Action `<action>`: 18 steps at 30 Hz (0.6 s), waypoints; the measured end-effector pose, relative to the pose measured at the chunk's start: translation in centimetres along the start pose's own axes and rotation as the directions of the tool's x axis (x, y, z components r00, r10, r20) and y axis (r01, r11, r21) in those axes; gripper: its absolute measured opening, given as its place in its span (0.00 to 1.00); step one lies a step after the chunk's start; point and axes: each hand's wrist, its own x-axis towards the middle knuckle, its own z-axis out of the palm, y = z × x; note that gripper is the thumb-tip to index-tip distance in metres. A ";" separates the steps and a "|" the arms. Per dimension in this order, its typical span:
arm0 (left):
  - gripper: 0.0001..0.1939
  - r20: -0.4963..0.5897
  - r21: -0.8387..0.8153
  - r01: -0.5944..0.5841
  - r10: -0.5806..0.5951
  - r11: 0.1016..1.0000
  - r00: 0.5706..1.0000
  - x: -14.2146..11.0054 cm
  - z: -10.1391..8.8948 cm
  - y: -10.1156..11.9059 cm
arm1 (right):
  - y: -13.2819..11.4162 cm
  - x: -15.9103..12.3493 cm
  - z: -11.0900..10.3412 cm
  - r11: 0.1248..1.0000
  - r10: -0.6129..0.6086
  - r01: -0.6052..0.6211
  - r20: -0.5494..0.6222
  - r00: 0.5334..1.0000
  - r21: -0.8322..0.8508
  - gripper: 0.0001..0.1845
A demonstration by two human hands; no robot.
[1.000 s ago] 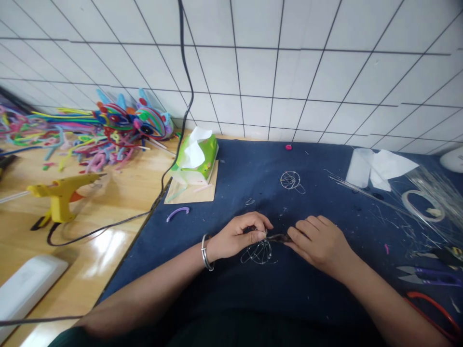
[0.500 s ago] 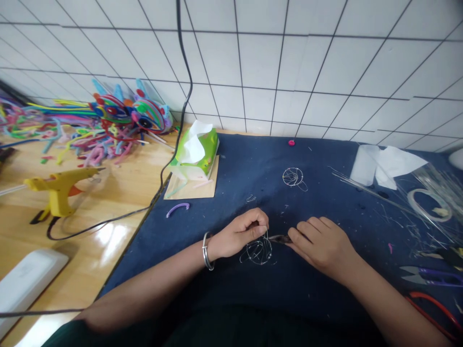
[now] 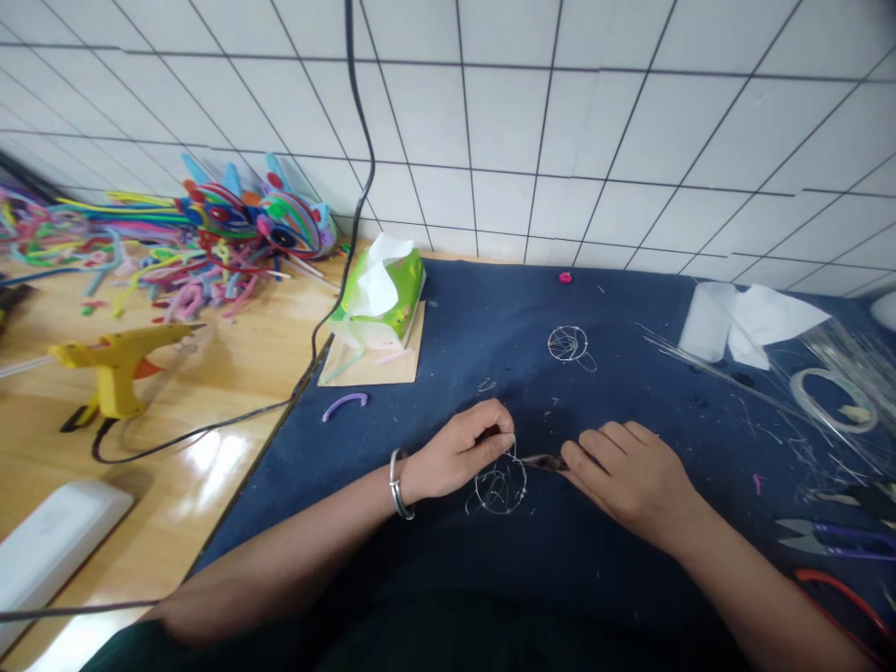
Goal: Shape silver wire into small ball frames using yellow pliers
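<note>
Between thumb and fingers, my left hand (image 3: 470, 441) pinches a thin wire end that rises from a round wire frame (image 3: 501, 487). The frame is a small silvery hoop with tangled fine wire inside, just below my left fingers. My right hand (image 3: 626, 476) is wrapped round a pair of pliers (image 3: 544, 462), whose handles are mostly hidden in the palm. Their dark jaws point left and touch the wire at the top of the hoop. A similar wire hoop (image 3: 567, 344) lies farther back on the dark blue cloth (image 3: 434, 569).
At left are a yellow glue gun (image 3: 116, 369), colourful pipe cleaners (image 3: 203, 271) and a black cable (image 3: 360, 196). A green tissue pack (image 3: 402, 294) sits by the wall. To the right lie loose wires (image 3: 728, 373), a wire coil (image 3: 833, 401), purple snips (image 3: 833, 539) and red-handled scissors (image 3: 844, 597).
My left fingers have drawn slightly up and left from the plier jaws, and more of the wire end and hoop shows. The right hand keeps its grip; the camera view has shifted slightly.
</note>
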 end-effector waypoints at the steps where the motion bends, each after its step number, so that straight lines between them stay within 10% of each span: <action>1: 0.05 -0.013 0.044 -0.011 0.012 0.999 1.000 -0.1 0.1 0.0 | 0.0 0.0 0.0 1.000 -0.004 0.004 -0.001 1.000 -0.007 0.08; 18: 0.07 -0.085 0.320 -0.051 0.082 0.946 0.993 -0.6 0.6 0.4 | -0.5 0.2 0.0 0.999 -0.039 0.038 -0.032 0.999 -0.011 0.07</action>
